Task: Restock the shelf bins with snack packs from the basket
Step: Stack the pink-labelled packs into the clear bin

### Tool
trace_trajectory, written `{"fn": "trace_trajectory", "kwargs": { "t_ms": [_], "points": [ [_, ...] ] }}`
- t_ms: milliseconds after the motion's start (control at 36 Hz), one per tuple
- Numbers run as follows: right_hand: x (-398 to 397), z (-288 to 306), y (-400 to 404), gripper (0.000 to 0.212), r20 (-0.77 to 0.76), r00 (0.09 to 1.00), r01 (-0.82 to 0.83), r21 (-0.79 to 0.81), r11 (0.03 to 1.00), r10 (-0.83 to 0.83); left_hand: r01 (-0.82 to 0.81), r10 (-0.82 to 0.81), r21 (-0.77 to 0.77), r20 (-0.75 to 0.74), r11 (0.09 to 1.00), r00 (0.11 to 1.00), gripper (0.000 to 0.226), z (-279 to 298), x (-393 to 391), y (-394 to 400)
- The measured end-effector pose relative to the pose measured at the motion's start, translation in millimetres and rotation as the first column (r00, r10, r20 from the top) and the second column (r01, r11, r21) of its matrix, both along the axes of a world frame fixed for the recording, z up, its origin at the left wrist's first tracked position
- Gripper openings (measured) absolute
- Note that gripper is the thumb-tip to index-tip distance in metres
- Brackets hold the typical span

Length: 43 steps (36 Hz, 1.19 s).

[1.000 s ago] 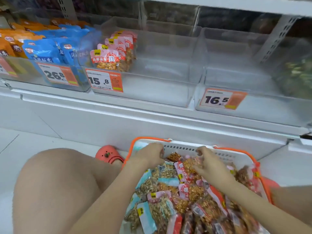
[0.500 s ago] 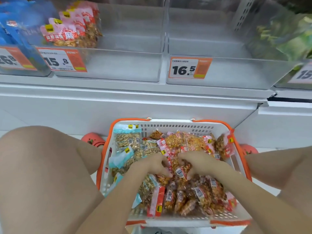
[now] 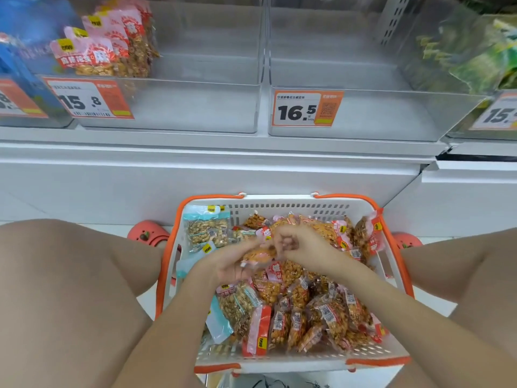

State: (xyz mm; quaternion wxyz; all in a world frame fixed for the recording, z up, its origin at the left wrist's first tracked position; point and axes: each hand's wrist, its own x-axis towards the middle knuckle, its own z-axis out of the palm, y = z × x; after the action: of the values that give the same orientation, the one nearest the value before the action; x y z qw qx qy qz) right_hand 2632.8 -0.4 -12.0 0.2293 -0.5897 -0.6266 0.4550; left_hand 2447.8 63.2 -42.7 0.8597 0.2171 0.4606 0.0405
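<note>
A white basket with orange handles (image 3: 279, 210) stands on the floor between my knees, filled with several snack packs: pink-topped peanut packs (image 3: 296, 309) and pale blue-topped ones (image 3: 208, 232). Just above the pile, both hands meet on one pink snack pack (image 3: 260, 254). My left hand (image 3: 223, 266) holds it from beneath, palm up, and is blurred. My right hand (image 3: 303, 245) pinches it with curled fingers. On the shelf, the clear bin tagged 15.8 (image 3: 195, 107) has pink packs (image 3: 112, 51) at its back left. The clear bin tagged 16.5 (image 3: 391, 113) shows no packs.
A bin of blue packs (image 3: 25, 37) sits at the far left, one with green packs (image 3: 475, 57) at the far right. The white shelf base (image 3: 223, 169) rises right behind the basket. My bare knees flank the basket, and red clogs (image 3: 148, 236) show beside it.
The view swung right and down onto the basket. Both hands came out of the pile toward the basket's middle, lifting one pink pack between them.
</note>
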Motion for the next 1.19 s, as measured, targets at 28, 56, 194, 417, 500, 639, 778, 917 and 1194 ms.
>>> {"fn": "trace_trajectory", "kwargs": {
  "t_ms": [28, 56, 194, 417, 500, 639, 778, 917, 1194],
  "points": [
    [1.3, -0.1, 0.6, 0.028, -0.027, 0.999, -0.040, -0.068, 0.997, 0.038, 0.022, -0.019, 0.042, -0.079, 0.999, 0.997, 0.052, -3.7, 1.0, -2.3],
    [5.5, -1.3, 2.2, 0.027, -0.057, 0.998, -0.040, -0.106, 0.994, 0.034, 0.014, -0.005, 0.061, -0.142, 0.998, 0.990, 0.039, -7.5, 0.2, -3.1],
    [56.3, -13.4, 14.0, 0.045, 0.280, 0.916, 0.288, 0.033, 0.957, -0.286, -0.134, 0.185, 0.214, -0.239, 0.968, 0.953, 0.029, -7.2, -8.3, 7.1],
    [85.8, -54.1, 6.9, 0.100, 0.617, 0.786, 0.185, -0.189, 0.964, -0.029, -0.240, 0.298, 0.263, -0.211, 0.934, 0.931, 0.080, -9.9, -1.0, 9.6],
    [77.2, -56.7, 6.1, 0.099, 0.754, 0.652, 0.146, -0.226, 0.963, 0.078, -0.219, 0.277, 0.258, -0.217, 0.941, 0.936, 0.096, -9.0, 2.2, 7.7],
    [66.6, -48.8, 4.8, 0.079, 0.826, 0.550, 0.066, -0.192, 0.979, 0.125, -0.199, 0.257, 0.263, -0.211, 0.944, 0.943, 0.076, -10.9, 2.8, 8.0],
    [45.5, -41.3, -2.9, 0.043, 0.875, 0.481, -0.029, 0.073, 0.997, -0.050, -0.249, 0.320, 0.286, -0.236, 0.925, 0.918, 0.086, -12.6, 1.5, 9.6],
    [15.7, -24.8, -4.6, 0.040, 0.650, 0.703, 0.037, 0.372, 0.927, -0.289, -0.241, 0.312, 0.276, -0.252, 0.931, 0.916, 0.049, -9.7, 1.9, 8.4],
    [-10.8, -19.3, -7.3, 0.074, 0.538, 0.832, -0.278, 0.611, 0.741, -0.132, -0.172, 0.159, 0.134, 0.102, 0.976, 0.982, 0.068, 19.6, 3.9, 7.0]
  ]
}}
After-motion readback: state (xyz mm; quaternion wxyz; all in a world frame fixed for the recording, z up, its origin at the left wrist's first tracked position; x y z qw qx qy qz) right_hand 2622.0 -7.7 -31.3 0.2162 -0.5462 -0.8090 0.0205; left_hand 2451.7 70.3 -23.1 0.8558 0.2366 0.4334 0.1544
